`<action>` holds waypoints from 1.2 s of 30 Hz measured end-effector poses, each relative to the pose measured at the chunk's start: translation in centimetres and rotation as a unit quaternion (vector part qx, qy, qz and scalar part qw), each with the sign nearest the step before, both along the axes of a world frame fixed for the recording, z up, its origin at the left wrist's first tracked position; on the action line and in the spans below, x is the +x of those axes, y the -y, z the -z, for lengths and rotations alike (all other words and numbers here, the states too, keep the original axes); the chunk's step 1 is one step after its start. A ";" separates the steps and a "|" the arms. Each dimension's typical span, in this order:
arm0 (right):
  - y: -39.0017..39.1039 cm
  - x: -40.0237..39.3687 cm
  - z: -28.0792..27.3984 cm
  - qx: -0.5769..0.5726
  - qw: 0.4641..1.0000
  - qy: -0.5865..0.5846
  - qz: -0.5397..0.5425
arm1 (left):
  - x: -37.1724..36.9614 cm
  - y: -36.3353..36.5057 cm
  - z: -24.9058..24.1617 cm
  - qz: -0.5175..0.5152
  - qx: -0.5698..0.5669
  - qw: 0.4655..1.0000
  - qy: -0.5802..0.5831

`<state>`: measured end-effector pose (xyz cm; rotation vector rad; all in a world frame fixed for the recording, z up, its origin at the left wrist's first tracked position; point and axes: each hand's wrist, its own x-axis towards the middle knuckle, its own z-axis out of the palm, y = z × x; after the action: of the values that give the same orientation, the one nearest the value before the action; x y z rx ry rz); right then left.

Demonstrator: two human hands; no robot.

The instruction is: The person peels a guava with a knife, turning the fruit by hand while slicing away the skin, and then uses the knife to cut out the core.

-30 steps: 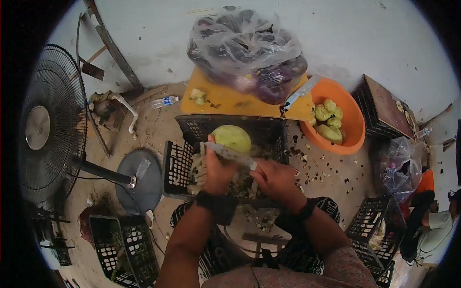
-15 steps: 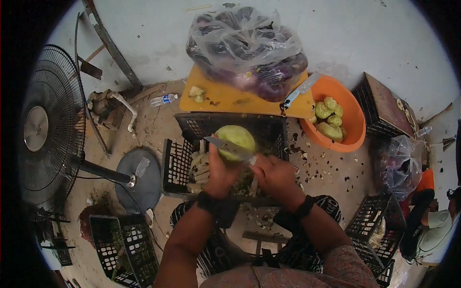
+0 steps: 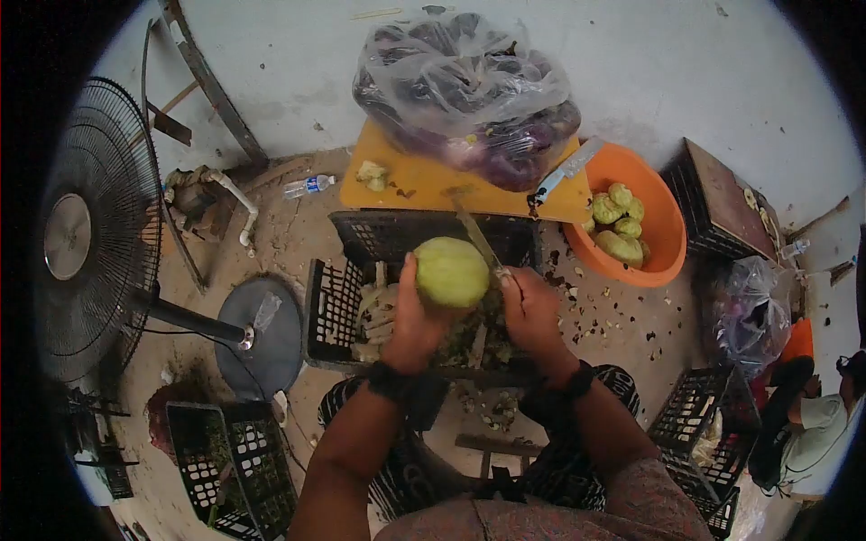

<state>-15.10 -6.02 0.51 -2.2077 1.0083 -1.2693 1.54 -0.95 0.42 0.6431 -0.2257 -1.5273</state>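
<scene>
My left hand (image 3: 418,317) is closed around the lower left side of a round, pale-green vegetable (image 3: 452,272) with a smooth, faceted surface that looks peeled. Its exact kind I cannot make out. The handle of a knife (image 3: 478,239) is in my right hand (image 3: 532,308), just right of the vegetable. The blade points up and left, blurred by motion, near the vegetable's upper right side. Below both hands stands a black plastic crate (image 3: 327,311) containing pale strips and dark green scraps, partly hidden by my hands.
Purple eggplants in a clear bag (image 3: 465,90) sit on a yellow board (image 3: 424,194), beside a second knife (image 3: 566,171). An orange basin (image 3: 666,243) holds several pale-green pieces. A fan (image 3: 72,239) stands left, crates (image 3: 225,469) below it. Another person (image 3: 812,433) is at right.
The knife has swung from across the vegetable's front to its upper right, its blade now pointing upward. My right hand has moved slightly right and up. The vegetable has shifted slightly right.
</scene>
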 end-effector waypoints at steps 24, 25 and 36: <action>-1.0 0.4 -0.4 0.469 0.860 0.199 -0.034 | -0.4 -0.1 -0.6 0.013 -0.014 0.999 -0.037; -0.9 0.3 -0.8 0.468 0.860 0.198 -0.037 | -0.3 0.1 -0.8 0.007 -0.005 0.999 -0.035; -2.8 -3.4 -3.3 0.434 0.879 -0.032 -0.195 | 3.1 -0.3 0.3 -0.158 -0.154 0.926 0.306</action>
<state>-18.52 -3.20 3.77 -1.6078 0.8517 -0.4151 4.64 -0.65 0.10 0.8429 -0.7839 -0.9177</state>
